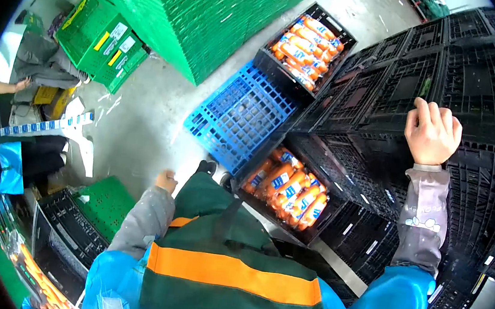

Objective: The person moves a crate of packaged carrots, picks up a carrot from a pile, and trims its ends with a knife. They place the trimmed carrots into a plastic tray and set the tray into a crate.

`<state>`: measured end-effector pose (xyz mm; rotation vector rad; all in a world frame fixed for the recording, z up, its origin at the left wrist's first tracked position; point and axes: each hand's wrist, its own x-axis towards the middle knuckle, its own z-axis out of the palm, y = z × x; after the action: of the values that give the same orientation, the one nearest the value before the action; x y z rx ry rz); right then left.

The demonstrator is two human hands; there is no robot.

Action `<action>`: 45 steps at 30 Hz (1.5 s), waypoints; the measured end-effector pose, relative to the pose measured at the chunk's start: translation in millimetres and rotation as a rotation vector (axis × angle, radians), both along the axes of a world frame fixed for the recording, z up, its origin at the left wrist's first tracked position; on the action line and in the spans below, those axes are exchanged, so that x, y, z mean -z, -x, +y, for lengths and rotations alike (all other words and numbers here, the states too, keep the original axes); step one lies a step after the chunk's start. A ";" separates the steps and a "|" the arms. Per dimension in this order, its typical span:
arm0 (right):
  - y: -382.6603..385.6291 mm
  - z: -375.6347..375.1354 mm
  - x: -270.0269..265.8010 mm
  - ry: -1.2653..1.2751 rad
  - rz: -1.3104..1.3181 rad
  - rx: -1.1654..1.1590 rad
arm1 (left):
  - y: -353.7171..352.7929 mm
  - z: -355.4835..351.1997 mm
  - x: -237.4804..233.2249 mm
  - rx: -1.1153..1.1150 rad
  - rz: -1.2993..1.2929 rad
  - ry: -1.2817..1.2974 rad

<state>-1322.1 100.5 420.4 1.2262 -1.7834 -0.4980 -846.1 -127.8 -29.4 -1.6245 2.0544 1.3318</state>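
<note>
My right hand [434, 133] is at the upper edge of a tall stack of black plastic crates [378, 117], its fingers curled over the rim of a black crate [477, 88]. My left hand [166, 181] hangs low beside my dark green apron [229, 213], slightly blurred, with the fingers curled in and nothing visible in them. In front of me, one black crate [248, 206] holds several bagged carrots [295, 189]. Farther off, more bagged carrots [307, 49] fill another black crate [269, 66].
A blue plastic pallet [239, 114] lies on the floor between the carrot crates. Behind it rises a tall stack of green crates [225, 19]. Green baskets [105, 43] stand at the left. Another person's arm [4, 88] shows at the left edge, near a strip of labels [45, 127].
</note>
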 end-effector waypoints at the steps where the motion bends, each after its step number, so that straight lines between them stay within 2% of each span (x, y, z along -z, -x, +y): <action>1: 0.6 0.2 0.4 0.013 -0.010 -0.025 | 46.1 -15.7 -61.8 0.040 0.097 0.198; 2: 0.3 0.0 2.1 0.032 -0.016 -0.004 | 78.9 -47.0 -97.5 0.100 0.385 0.431; 3: -0.3 -0.8 4.1 0.063 -0.025 -0.002 | 108.1 -88.6 -135.1 0.284 0.578 0.831; 4: 0.1 -3.1 5.2 0.092 -0.030 -0.007 | 146.6 -119.7 -209.5 0.364 0.646 1.112; 5: 0.8 -4.4 6.9 0.097 -0.022 0.019 | 177.6 -142.5 -280.9 0.375 0.732 1.174; 6: 0.1 -5.2 9.8 0.101 -0.016 0.045 | 201.8 -163.1 -337.3 0.412 0.797 1.406; 9: -6.4 -11.9 14.0 0.168 -0.082 0.115 | 238.6 -234.3 -448.5 0.652 0.598 1.873; 11: -18.6 -25.7 18.8 0.206 -0.232 0.194 | 261.8 -260.7 -474.1 0.695 0.600 2.072; 12: -24.5 -35.0 33.2 0.286 -0.393 0.203 | 278.4 -258.1 -479.3 0.666 0.687 2.079; 13: -17.1 -39.8 67.1 0.459 -0.681 0.052 | 289.8 -257.9 -482.9 0.678 0.665 2.100; 14: -22.3 -52.9 97.4 0.496 -0.950 0.142 | 301.3 -257.8 -486.6 0.690 0.643 2.122; 15: -18.7 -61.9 135.0 0.509 -1.340 0.213 | 309.9 -257.7 -489.9 0.732 0.515 2.163; 16: -17.8 -76.5 165.8 0.427 -1.614 0.373 | 318.7 -276.0 -484.9 0.777 0.490 2.108; 18: 5.0 -79.2 271.5 0.339 -2.022 0.378 | 336.3 -312.4 -474.8 0.856 0.440 1.993; 19: 13.3 -87.1 306.7 0.240 -1.999 0.550 | 335.0 -341.3 -468.1 0.934 0.576 1.875; 20: 24.8 -93.0 339.6 0.155 -1.925 0.643 | 335.3 -354.3 -465.4 0.971 0.585 1.871; 21: 33.6 -107.8 347.8 0.077 -1.841 0.745 | 335.5 -354.7 -466.8 1.001 0.550 1.930; 22: 49.0 -110.4 382.9 0.095 -1.771 0.800 | 338.2 -351.5 -467.8 1.038 0.510 1.994; 24: 82.9 -124.9 425.1 0.138 -1.624 0.810 | 343.3 -342.7 -471.5 1.102 0.442 2.116; 25: 103.5 -140.2 432.4 0.104 -1.644 0.958 | 345.2 -335.4 -475.1 1.142 0.407 2.186; 29: 172.0 -169.5 512.5 0.285 -1.607 0.852 | 354.0 -325.6 -484.1 1.295 0.281 2.359; 31: 198.7 -176.3 554.4 0.182 -1.565 0.904 | 351.5 -325.5 -489.1 1.426 0.193 2.402; 32: 206.2 -180.6 564.5 0.108 -1.526 0.933 | 350.0 -326.2 -494.7 1.502 0.136 2.415; 34: 210.8 -190.5 568.1 0.126 -1.527 0.966 | 345.6 -320.6 -493.9 1.449 -0.024 2.418; 35: 219.4 -191.5 593.5 0.053 -1.512 0.975 | 343.7 -315.3 -491.5 1.405 -0.117 2.404; 36: 221.3 -197.8 594.2 -0.018 -1.550 0.978 | 350.5 -310.8 -475.7 1.282 -0.004 2.411; 38: 217.9 -215.6 588.9 -0.188 -1.537 1.026 | 356.7 -308.3 -458.3 1.264 0.041 2.385; 39: 216.9 -216.8 611.7 -0.109 -1.480 0.958 | 357.5 -309.8 -452.7 1.270 0.037 2.368; 40: 220.8 -222.5 615.6 -0.196 -1.488 1.022 | 356.3 -310.1 -449.1 1.274 0.034 2.359; 41: 226.8 -226.1 618.4 -0.168 -1.555 1.061 | 354.7 -309.9 -445.9 1.274 0.035 2.347; 43: 226.1 -225.9 596.7 -0.075 -1.752 1.069 | 353.0 -310.9 -436.0 1.283 0.043 2.313; 45: 218.2 -228.0 602.3 -0.083 -1.697 1.045 | 351.1 -312.6 -429.1 1.298 0.066 2.283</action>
<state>-1540.3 -127.5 -181.9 0.4703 -3.8891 0.1011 -1197.3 -440.4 399.7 0.4397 3.0626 -1.8825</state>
